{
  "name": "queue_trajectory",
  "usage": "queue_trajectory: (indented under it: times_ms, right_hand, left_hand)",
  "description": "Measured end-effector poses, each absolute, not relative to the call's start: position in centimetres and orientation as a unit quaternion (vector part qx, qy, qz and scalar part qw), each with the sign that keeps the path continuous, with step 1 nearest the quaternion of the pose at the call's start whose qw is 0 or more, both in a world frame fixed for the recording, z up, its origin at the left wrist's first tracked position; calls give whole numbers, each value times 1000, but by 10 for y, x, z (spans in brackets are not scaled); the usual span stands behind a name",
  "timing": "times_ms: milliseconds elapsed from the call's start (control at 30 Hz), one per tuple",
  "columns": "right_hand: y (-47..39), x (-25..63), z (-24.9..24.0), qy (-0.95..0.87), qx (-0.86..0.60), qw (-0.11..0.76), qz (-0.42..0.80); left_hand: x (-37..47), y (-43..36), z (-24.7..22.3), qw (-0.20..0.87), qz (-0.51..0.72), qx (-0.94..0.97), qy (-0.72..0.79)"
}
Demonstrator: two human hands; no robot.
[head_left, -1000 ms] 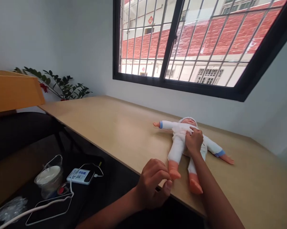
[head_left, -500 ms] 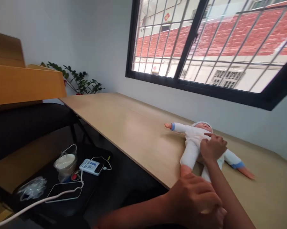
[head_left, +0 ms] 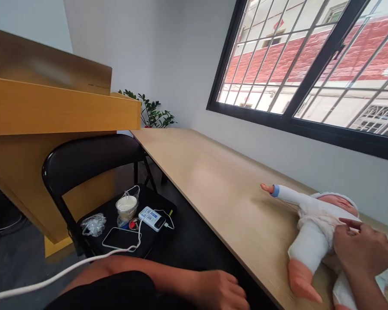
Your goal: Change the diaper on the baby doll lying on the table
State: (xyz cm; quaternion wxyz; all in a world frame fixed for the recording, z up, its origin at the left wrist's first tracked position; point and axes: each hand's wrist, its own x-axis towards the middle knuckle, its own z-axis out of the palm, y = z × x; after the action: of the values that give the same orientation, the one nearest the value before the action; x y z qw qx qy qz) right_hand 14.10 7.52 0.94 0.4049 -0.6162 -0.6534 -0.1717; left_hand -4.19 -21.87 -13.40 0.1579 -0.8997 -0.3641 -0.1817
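A baby doll [head_left: 313, 243] in white clothes with blue cuffs and a white cap lies on its back on the wooden table at the right. My right hand [head_left: 363, 249] is over its chest, thumb and index finger apart, with some white cloth showing between them. The doll's near arm reaches out to the left, and its bare foot lies near the table's front edge. My left hand [head_left: 221, 289] is low, beside the table edge, near my lap; its fingers are curled and nothing shows in them.
A black chair [head_left: 93, 161] left of the table [head_left: 206, 181] holds a cup [head_left: 126, 206], a phone [head_left: 121, 238], a white device [head_left: 151, 217] with a cable and crumpled plastic [head_left: 93, 224]. Behind stand a wooden desk [head_left: 61, 107] and a plant [head_left: 155, 115]. A barred window is at the right.
The view has turned left, so the doll shows further right. My left hand has drawn back from near the doll's foot towards my lap. My right hand stays at the doll's chest.
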Motion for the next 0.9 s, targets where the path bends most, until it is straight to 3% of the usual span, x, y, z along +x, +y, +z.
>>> queue_trajectory:
  times_ms: [167,300,500,900]
  right_hand:
    - [67,138,10,-660,-596,426,-164]
    - [69,142,9,-676,-567,449,-142]
    - [74,150,7,-697,-557,436,-117]
    - [76,142,12,-661,-621,389,-158]
  left_hand:
    - [-129,-288,-200,55,-80,-702,-705]
    - [-169,-340,-233,5,22,-482,-876]
    - [-183,-366,-250,-45,43,-386,-921]
    - [-161,-344,-246,14,-6,-481,-876]
